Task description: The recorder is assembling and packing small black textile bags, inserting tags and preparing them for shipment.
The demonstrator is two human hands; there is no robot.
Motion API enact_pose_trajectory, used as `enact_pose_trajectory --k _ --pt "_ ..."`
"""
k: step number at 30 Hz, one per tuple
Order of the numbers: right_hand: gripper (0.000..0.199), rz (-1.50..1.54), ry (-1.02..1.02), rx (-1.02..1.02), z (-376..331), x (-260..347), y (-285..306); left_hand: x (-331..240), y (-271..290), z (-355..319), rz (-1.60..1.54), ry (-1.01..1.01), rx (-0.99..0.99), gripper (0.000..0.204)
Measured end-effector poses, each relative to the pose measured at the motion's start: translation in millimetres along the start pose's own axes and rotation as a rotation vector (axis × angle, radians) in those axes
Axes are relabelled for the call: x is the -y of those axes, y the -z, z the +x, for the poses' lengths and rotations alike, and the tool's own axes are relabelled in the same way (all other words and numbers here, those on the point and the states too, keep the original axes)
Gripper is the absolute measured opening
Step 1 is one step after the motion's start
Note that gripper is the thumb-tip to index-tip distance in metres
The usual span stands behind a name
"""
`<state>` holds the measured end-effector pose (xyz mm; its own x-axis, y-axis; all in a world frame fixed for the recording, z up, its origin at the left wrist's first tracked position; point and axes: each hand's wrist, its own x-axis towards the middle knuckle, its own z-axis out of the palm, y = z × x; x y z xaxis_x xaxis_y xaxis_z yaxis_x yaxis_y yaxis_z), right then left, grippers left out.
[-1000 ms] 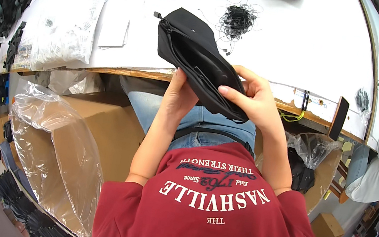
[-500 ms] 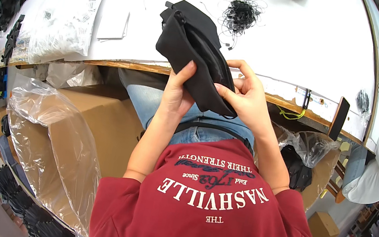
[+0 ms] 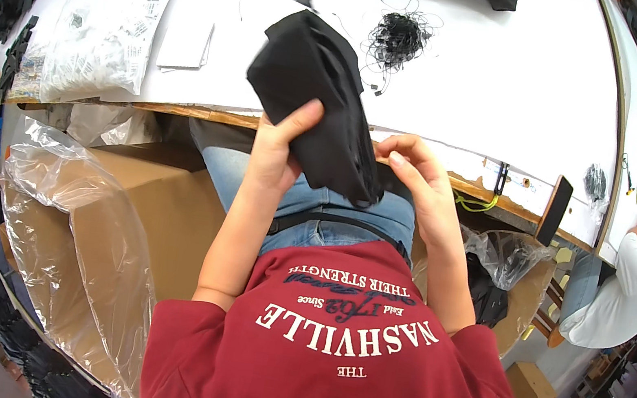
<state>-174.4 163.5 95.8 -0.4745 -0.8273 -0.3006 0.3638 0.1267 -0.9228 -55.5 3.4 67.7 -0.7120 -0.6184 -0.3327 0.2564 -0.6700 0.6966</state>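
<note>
A black fabric pouch (image 3: 313,95) hangs upright over the front edge of the white worktable (image 3: 508,87). My left hand (image 3: 274,151) grips its lower left side, thumb across the cloth. My right hand (image 3: 418,177) pinches the pouch's bottom end just right of it. Beyond the pouch, a tangle of thin black cords (image 3: 398,38) lies on the table.
Clear plastic bags of small parts (image 3: 101,26) and white papers (image 3: 186,39) lie at the table's left. A cardboard box lined with clear plastic (image 3: 82,238) stands at my left. A black phone (image 3: 554,209) leans at the table edge. Another person in white (image 3: 617,293) sits at right.
The pouch has turned from lying slantwise to hanging more upright and bunched. My left hand moved up its side, and my right hand slid down to its bottom end.
</note>
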Motion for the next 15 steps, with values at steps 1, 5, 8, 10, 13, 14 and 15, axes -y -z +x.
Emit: enact_pose_trajectory --k 1,5,8,10,13,14,15 --pt "0.023 -0.049 0.082 0.003 3.7 7.8 0.0 -1.1 -9.4 -4.0 -0.033 0.041 0.020 0.043" --pt "0.024 -0.023 0.218 -0.091 17.7 22.6 -10.3 5.8 -19.8 -12.5 0.088 0.257 0.205 0.055" --pt "0.021 -0.006 0.227 -0.088 18.9 29.2 -8.0 9.5 -16.3 -14.3 0.026 0.339 0.203 0.058" --pt "0.014 0.003 0.197 -0.160 18.5 27.3 -11.6 7.4 -6.2 -11.5 -0.016 0.386 0.265 0.061" --pt "0.015 -0.237 0.287 -0.183 22.1 3.0 -0.1 7.6 2.8 1.2 0.039 0.325 0.349 0.061" --pt "0.015 -0.361 0.289 -0.212 21.7 2.3 -0.6 8.1 1.5 3.8 0.096 0.332 0.304 0.060" --pt "0.015 -0.361 0.285 -0.211 20.0 4.8 -1.1 10.4 0.2 4.0 0.095 0.334 0.301 0.060"
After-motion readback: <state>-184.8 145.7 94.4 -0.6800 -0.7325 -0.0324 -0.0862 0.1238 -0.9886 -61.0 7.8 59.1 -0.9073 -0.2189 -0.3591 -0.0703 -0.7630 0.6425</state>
